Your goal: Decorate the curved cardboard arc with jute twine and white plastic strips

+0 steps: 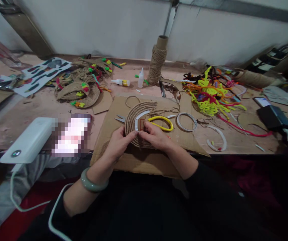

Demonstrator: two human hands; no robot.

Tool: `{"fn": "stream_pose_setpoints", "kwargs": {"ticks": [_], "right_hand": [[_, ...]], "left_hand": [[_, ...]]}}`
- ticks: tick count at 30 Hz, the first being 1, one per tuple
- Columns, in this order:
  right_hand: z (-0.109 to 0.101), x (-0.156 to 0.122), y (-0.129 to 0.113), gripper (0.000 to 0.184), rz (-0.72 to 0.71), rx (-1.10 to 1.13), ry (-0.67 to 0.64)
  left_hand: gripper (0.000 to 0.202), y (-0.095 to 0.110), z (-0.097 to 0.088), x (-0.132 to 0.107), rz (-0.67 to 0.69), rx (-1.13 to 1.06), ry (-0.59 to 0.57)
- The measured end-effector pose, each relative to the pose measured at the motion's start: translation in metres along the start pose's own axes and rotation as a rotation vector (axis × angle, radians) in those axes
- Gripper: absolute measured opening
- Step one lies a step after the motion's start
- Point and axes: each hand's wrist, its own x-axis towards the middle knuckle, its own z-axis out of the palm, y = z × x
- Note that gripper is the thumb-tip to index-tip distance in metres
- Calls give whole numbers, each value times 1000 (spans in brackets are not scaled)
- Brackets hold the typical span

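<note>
My left hand [120, 142] grips the left lower edge of a curved, C-shaped piece of coiled jute twine [130, 122], its thumb on the inner rim. A white strip [141, 117] lines part of the inner curve. My right hand [157, 137] has its fingers curled and closed at the lower right of the piece, its thumb meeting the left thumb. Loose twine [167, 109] runs from the piece to the right. Metal blade tips [120, 118] stick out at its left. Close to my right hand lie a yellow loop [168, 126] and a white ring [186, 122].
Cardboard [114, 108] lies under the work. Behind stand a twine spool [157, 62] and a glue bottle [140, 79]; another bottle [121, 82] lies flat. Colourful yarn [209, 97] is heaped right, jute pieces [80, 90] left. A power bank [29, 139] and blurred phone [71, 135] lie left.
</note>
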Motion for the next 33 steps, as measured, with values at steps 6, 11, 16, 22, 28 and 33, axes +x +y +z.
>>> {"fn": "stream_pose_setpoints", "kwargs": {"ticks": [6, 11, 16, 22, 28, 33], "right_hand": [[-1, -2, -1, 18, 33, 49, -42], [0, -3, -1, 21, 36, -41, -4], [-2, -3, -4, 25, 61, -6, -43], [-4, -6, -10, 23, 88, -75, -97], [-2, -5, -6, 21, 87, -53, -42], [-8, -4, -10, 28, 18, -116, -50]], "left_hand": [[33, -2, 0, 1, 41, -19, 84], [34, 0, 1, -2, 26, -28, 59], [34, 0, 0, -1, 6, 38, 106], [32, -2, -1, 0, 25, -27, 145], [40, 0, 0, 1, 29, -103, 61], [38, -2, -1, 2, 23, -113, 116]]}}
